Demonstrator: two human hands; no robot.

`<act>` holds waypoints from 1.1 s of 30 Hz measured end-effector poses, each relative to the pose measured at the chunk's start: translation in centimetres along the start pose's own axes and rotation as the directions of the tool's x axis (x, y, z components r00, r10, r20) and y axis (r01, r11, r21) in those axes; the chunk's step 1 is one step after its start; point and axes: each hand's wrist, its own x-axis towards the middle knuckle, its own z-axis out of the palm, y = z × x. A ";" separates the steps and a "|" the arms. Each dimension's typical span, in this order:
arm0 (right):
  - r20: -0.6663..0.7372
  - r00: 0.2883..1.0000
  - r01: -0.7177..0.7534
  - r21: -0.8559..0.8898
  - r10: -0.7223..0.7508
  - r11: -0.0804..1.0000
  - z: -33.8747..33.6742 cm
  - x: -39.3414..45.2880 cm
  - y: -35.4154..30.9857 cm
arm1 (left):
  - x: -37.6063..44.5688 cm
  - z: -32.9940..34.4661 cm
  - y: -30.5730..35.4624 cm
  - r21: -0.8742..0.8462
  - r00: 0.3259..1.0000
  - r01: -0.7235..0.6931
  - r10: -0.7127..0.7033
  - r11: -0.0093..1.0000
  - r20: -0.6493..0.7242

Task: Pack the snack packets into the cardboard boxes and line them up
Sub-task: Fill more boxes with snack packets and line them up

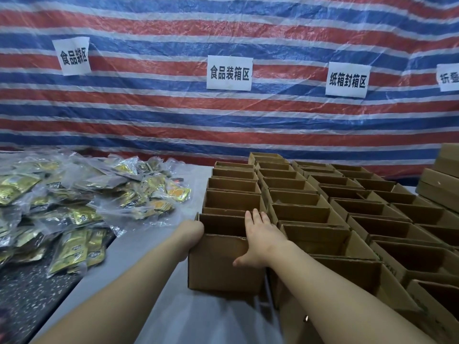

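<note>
Right now the right hand (pixel 260 240) lies flat on the near box (pixel 224 261), with straight fingers over its right top edge and the thumb spread out on the front wall. The left hand (pixel 192 230) is pressed to the left wall of the same box, but its fingers are hidden behind the card, so I cannot tell if they are straight or curled.

That near box is plain brown cardboard, square-cornered, open at the top and dull to look at. It stands on the smooth grey table (pixel 193 316). Behind it and to its right stand the other boxes (pixel 323 207), many open brown ones packed close in rows, walls touching. Further right of the near box sits a stack of closed boxes (pixel 444 180).

Left of the near box lies a loose heap of snack packets (pixel 74 194). They are shiny gold and green, flat and crinkly, some inside clear plastic bags.

Behind everything hangs a striped tarp (pixel 223 33), red, blue and white, woven and wrinkled, with white paper signs (pixel 229 73) stuck on it.
</note>
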 end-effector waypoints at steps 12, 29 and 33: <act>0.021 1.000 -0.019 -0.020 0.019 1.000 0.4 7.0 1.8 | 6.1 1.1 2.0 0.059 0.995 -0.092 0.094 0.994 -0.038; 0.050 0.998 -0.029 -0.124 0.035 0.992 -1.1 8.4 1.9 | 7.6 1.0 3.3 0.223 0.977 -0.172 0.195 0.959 -0.085; -0.145 0.989 0.005 -0.069 -0.015 0.998 -2.4 6.7 2.3 | 5.4 0.7 4.1 0.507 0.780 -0.399 0.574 0.764 -0.251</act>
